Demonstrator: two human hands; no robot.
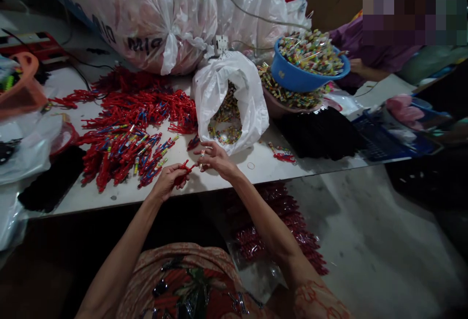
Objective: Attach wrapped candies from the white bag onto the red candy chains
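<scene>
At the near edge of a white tabletop (263,170), two bare hands work close together. Left hand (174,180): fingers clamped on a red plastic piece (180,178), its thin tip pointing toward the right hand (217,162). Right hand: thumb and fingers bent around a small tube (202,158), seemingly pinched on it, though the detail is too small to be certain.

Surface, left of and beyond the left hand: broad heap of red pieces (146,107), some with multicoloured tubes lying among them. Farther left, an orange basket (27,82). Directly beyond the right hand, an open white bag (254,97) with more small tubes inside. Right of that hand: a thin ring (250,166) flat on the table, then a blue basin (305,79) piled high, and a blue tray (380,138) farther out.

Room: large translucent sack (157,7) with black lettering behind the heap; white socket (221,44) near its right side. Beyond the blue basin, another person's purple sleeve (383,50). Below and right of the right hand, wrapped dark-red packs (281,226) on a grey floor (358,221).
</scene>
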